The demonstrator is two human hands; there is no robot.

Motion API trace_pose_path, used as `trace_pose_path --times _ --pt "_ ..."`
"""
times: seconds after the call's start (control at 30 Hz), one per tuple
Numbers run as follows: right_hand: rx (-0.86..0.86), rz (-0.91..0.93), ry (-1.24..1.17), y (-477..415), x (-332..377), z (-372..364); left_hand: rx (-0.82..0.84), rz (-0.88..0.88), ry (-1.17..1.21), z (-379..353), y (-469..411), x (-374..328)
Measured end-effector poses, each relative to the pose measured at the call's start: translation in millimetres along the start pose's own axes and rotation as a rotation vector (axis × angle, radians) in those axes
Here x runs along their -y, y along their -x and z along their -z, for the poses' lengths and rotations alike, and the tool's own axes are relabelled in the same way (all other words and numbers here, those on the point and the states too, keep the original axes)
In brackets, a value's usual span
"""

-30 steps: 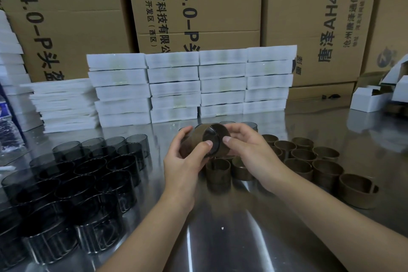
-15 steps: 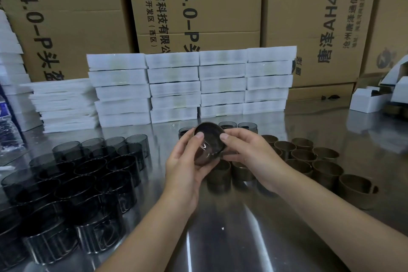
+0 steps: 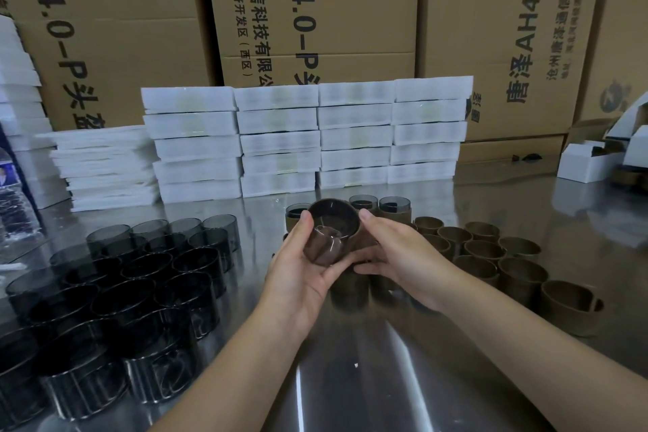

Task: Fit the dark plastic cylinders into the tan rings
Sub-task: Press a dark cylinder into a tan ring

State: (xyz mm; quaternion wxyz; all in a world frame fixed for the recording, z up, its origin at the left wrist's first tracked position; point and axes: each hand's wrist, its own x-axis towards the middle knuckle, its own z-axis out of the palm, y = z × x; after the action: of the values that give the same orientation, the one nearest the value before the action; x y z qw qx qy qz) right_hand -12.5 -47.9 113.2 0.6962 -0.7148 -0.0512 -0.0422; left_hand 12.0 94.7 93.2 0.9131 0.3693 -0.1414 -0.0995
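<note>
- The dark plastic cylinder point(image 3: 332, 221) is in the air in front of the stack of white boxes point(image 3: 305, 137), and a tan ring point(image 3: 323, 251) sits around its lower part.
- The left hand point(image 3: 298, 270) curls around it from below.
- The right hand point(image 3: 403, 256) grips its other side, with one fingertip at the rim.
- Loose dark cylinders point(image 3: 115, 291) stand in front of the boxes to the left, and empty tan rings point(image 3: 491, 256) to the right.

Head camera looks down, close over table point(image 3: 350, 379).
</note>
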Motion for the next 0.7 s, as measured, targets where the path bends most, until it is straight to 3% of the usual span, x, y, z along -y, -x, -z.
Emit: trace_pose_path --times 0.27,0.7 --pt "0.104 -0.091 -0.304 0.2 -1.3 -2.1 -0.002 0.023 -0.005 -2.4 2.5 -1.0" --pt "0.143 -0.095 -0.310 -2.7 -3.1 3.8 0.009 0.061 -0.107 1.2 3.3 -2.5"
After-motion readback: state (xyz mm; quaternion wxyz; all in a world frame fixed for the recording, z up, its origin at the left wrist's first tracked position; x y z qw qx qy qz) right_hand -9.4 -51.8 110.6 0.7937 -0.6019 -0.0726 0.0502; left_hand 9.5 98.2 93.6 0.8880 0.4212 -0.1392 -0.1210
